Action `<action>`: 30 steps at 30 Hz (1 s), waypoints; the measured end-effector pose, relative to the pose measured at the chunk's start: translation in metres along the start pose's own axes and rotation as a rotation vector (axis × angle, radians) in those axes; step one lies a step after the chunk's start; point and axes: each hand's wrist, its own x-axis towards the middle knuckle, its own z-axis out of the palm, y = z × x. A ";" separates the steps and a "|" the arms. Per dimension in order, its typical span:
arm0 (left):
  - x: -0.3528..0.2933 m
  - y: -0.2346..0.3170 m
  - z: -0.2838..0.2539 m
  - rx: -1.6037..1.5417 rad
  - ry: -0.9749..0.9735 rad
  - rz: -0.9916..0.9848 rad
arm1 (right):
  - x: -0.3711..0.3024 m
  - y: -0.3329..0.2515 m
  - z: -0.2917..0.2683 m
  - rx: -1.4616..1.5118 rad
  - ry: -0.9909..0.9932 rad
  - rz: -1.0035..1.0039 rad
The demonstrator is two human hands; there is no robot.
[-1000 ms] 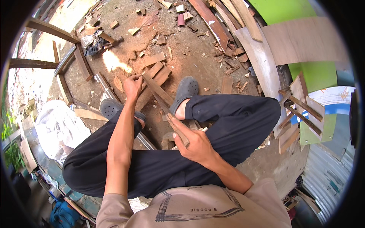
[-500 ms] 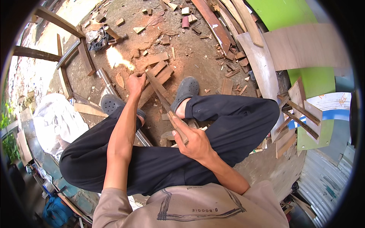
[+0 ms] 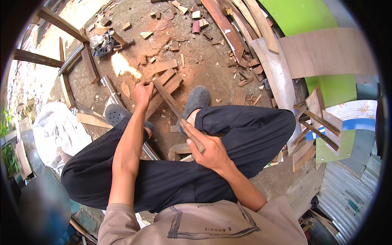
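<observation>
My right hand (image 3: 210,151) is wrapped round the wooden handle (image 3: 194,139) of a long flat-bladed tool. Its dull brown blade (image 3: 168,98) slants away to the upper left, and its far end lies over a small stack of wood blocks (image 3: 173,83). My left hand (image 3: 143,93) is closed beside that end, its fingertips by the blocks' left edge; what they pinch is too small to make out. A longer wood piece (image 3: 157,105) runs beneath the blade, between my feet in grey clogs (image 3: 198,98).
Wood offcuts (image 3: 174,46) litter the ground ahead. A hammer (image 3: 119,38) lies by a black plastic bag at the upper left, near a wooden frame (image 3: 65,24). White cloth (image 3: 59,130) sits at my left; long boards (image 3: 224,30) and a small wooden piece with crossed legs (image 3: 322,122) are to the right.
The view has shifted slightly, moving the ground scene a little down and left. My right hand keeps its grip on the tool, and the left stays closed beside the blade's end.
</observation>
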 end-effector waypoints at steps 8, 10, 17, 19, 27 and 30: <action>0.005 -0.016 0.002 -0.052 -0.048 -0.011 | 0.020 0.012 0.010 0.080 0.025 0.050; 0.003 -0.011 0.001 -0.016 -0.024 0.000 | 0.013 -0.006 0.003 0.101 0.023 0.079; 0.007 -0.019 0.007 -0.027 -0.024 0.061 | 0.054 0.027 0.026 0.093 0.012 0.116; 0.007 -0.021 0.006 -0.037 -0.029 0.050 | 0.048 0.025 0.024 0.089 0.024 0.102; 0.002 -0.017 0.005 -0.098 -0.029 0.058 | 0.055 0.022 0.022 0.129 0.041 0.113; 0.006 -0.020 0.005 -0.181 -0.078 0.023 | 0.081 0.043 0.040 0.129 0.077 0.067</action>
